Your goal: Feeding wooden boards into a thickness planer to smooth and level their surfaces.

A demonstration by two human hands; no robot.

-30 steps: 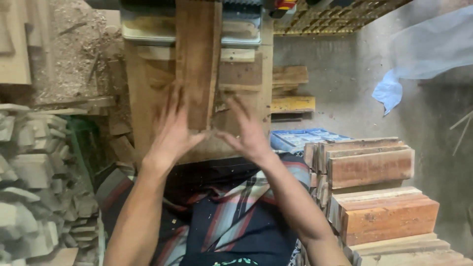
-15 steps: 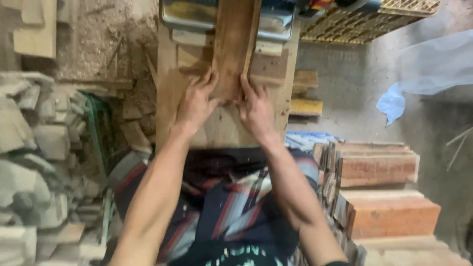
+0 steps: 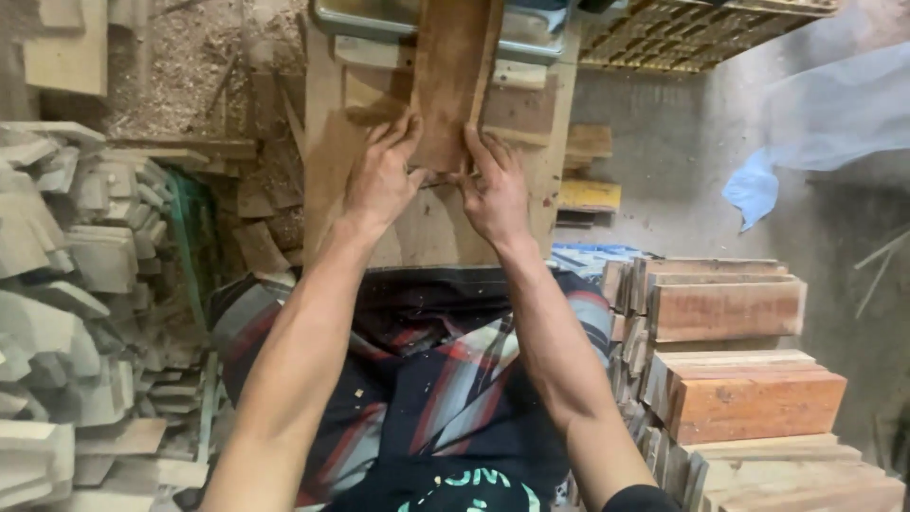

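While the left hand and right hand press flat, fingers spread, on the long brown wooden plank's near end, even pressure should keep it square along the pale wooden bench.

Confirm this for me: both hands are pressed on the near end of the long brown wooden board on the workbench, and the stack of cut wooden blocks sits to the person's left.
Not quite. In the head view, the left hand and right hand do press the near end of the long brown wooden board on the wooden workbench, but the stack of cut reddish wooden blocks sits to the person's right, not left.
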